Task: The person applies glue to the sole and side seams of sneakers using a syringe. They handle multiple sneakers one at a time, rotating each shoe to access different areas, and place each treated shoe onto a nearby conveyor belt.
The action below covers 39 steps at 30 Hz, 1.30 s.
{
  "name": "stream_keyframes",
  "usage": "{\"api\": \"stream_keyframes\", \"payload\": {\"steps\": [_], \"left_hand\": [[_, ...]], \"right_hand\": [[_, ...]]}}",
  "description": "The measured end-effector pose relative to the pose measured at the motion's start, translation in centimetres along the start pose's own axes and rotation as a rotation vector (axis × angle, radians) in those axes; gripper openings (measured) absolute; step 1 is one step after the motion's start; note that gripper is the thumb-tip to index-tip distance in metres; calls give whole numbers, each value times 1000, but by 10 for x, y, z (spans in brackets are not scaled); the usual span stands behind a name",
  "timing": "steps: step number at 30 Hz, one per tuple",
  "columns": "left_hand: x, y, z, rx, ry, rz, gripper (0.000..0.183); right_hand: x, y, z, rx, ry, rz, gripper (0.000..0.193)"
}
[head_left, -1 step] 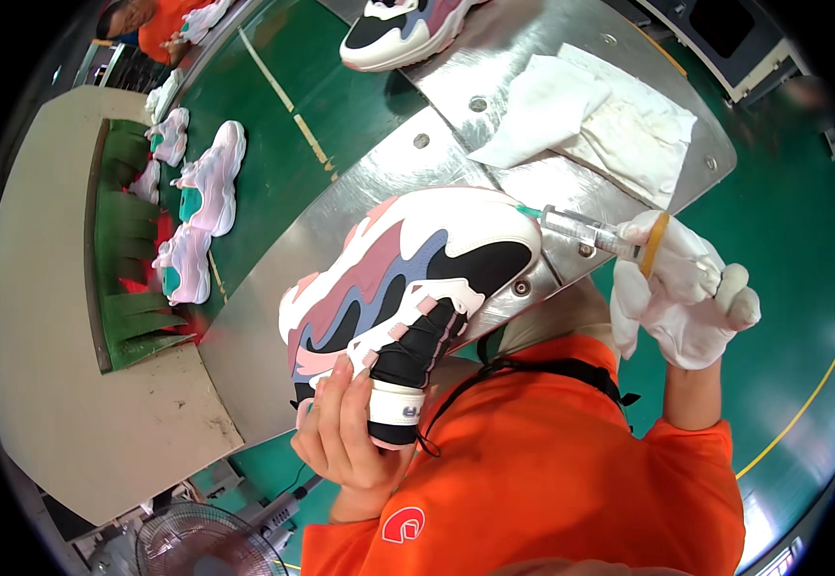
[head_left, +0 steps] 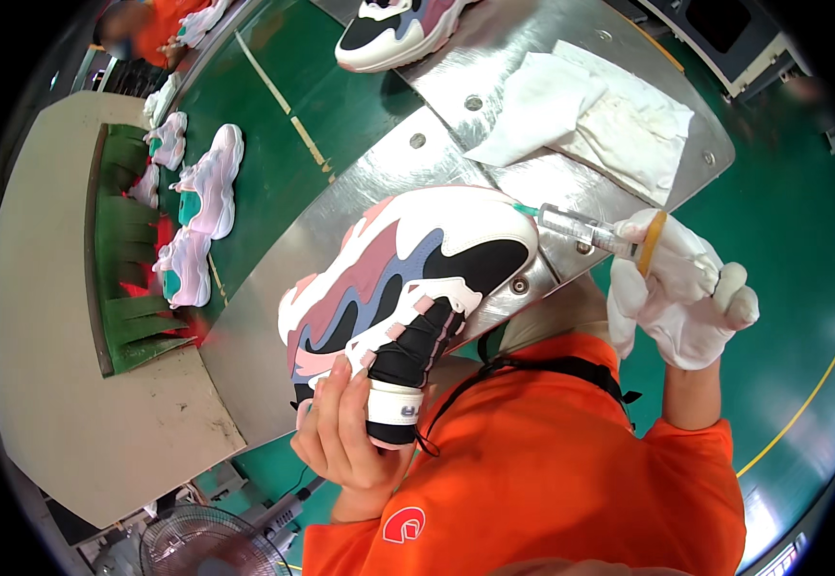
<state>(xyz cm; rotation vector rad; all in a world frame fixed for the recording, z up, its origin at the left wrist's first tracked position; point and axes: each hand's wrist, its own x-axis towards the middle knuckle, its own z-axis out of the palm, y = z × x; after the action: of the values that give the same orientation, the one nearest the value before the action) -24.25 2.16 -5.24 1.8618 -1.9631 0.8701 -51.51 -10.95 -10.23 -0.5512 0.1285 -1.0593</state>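
Left hand [head_left: 348,432] tight on a sneaker [head_left: 393,288], right hand [head_left: 678,293] (white-gloved) tight around a syringe [head_left: 579,228]

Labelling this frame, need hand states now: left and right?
Left hand: closed on the multicoloured shoe, near its ankle collar.
Right hand: gloved, closed on a clear syringe, green tip at the shoe's toe.

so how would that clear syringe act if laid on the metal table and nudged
The syringe would probably roll, since its slim barrel looks round and the metal table looks smooth. It is likely stiff along its straight barrel, though the thin green tip could bend if pushed.
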Motion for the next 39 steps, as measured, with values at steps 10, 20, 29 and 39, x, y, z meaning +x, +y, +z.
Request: {"api": "stream_keyframes", "payload": {"steps": [10,20,29,39], "left_hand": [[-2,-2,0,-23,0,14,55],[6,-6,1,-98,-42,22,60],[54,-26,-8,-257,-248,-38,61],[102,-50,13,-441,-375,-46,58]], "right_hand": [[-17,11,18,24,133,-45,113],[-9,9,55,-369,328,14,106],[-10,26,47,-383,261,22,102],[-12,63,-7,-297,-112,-154,98]]}}
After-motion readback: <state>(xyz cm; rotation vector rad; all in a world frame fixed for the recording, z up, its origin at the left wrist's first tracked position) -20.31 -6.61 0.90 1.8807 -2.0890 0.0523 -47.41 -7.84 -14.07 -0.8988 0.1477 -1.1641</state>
